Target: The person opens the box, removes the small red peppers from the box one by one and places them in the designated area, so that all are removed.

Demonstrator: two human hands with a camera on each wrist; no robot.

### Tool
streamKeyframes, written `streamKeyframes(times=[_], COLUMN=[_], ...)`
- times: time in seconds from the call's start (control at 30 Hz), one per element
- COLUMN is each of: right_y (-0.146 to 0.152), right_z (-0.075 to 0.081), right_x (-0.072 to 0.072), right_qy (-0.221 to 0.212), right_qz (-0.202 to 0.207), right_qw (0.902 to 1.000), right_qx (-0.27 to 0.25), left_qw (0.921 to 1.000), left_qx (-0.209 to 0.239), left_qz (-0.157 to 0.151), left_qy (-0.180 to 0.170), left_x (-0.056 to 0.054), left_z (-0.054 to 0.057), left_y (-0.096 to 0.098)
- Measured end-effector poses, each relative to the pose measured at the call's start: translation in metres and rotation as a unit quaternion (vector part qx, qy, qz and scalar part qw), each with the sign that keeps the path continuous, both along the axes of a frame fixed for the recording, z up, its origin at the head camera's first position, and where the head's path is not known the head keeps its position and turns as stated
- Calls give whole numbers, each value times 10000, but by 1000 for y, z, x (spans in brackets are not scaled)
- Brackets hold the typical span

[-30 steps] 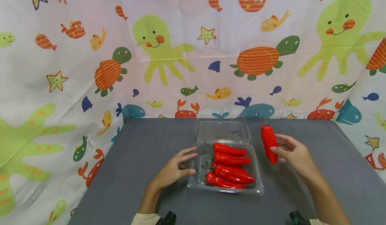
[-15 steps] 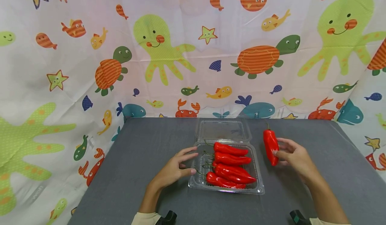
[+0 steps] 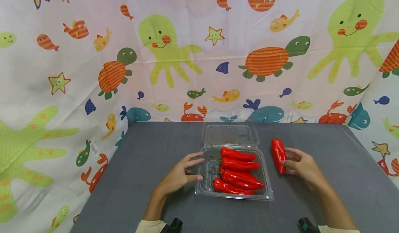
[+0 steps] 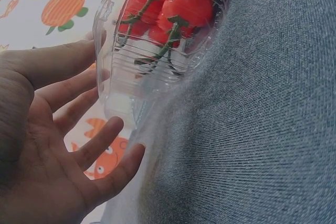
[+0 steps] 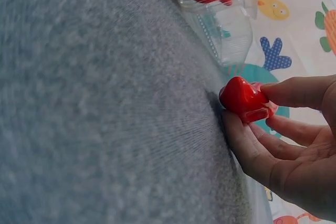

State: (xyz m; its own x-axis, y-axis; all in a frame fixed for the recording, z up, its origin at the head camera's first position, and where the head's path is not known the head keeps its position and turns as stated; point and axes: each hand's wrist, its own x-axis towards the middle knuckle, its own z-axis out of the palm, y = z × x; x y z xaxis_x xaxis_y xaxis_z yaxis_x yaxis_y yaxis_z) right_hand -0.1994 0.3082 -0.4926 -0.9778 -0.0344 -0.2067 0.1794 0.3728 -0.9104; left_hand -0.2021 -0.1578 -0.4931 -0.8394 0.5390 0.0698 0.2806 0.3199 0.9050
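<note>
My right hand (image 3: 302,165) pinches a red pepper (image 3: 278,156) between thumb and fingers, right of the box, its green stem pointing to the back. In the right wrist view the pepper (image 5: 241,98) lies at or just above the grey cloth; I cannot tell whether it touches. A clear plastic box (image 3: 233,197) holds several glossy red peppers (image 3: 238,166) in a stack, stems to the left. Beside its left wall is my left hand (image 3: 179,174), fingers spread and relaxed. In the left wrist view the thumb and fingers (image 4: 68,59) meet the box's side.
The box's hinged lid (image 3: 230,135) lies folded back behind it. A grey cloth (image 3: 165,136) covers the table, whose far edge meets a white curtain (image 3: 193,52) printed with sea animals. Black wrist straps show at the bottom.
My right hand has come down and slightly nearer to me with the pepper, lowering it toward the cloth. The left hand and the box have stayed in place.
</note>
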Motion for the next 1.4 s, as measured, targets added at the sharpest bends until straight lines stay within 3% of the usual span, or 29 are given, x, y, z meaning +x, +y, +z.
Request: streamKeyframes(times=[0.27,0.57,1.0,1.2,1.4], right_y=[-1,-2,1,-1,-11], right_z=[-2,-3,0,10,25], right_x=[-1,-1,2,4,10], right_qy=[-120,62,257,504,851], right_qz=[-15,-86,-124,-296,-367], right_qw=[9999,9982,9965,9909,9883], right_qx=[116,592,787,1214,1208], left_qw=[10000,9999,9996,9996,9997], left_qx=[12,88,36,-30,-135], left_qz=[2,48,243,260,227], left_qy=[61,-31,-137,-88,-10], left_x=[-1,-1,-2,-1,-1], left_z=[-2,-1,-2,-1,-1], left_y=[0,0,0,0,-1])
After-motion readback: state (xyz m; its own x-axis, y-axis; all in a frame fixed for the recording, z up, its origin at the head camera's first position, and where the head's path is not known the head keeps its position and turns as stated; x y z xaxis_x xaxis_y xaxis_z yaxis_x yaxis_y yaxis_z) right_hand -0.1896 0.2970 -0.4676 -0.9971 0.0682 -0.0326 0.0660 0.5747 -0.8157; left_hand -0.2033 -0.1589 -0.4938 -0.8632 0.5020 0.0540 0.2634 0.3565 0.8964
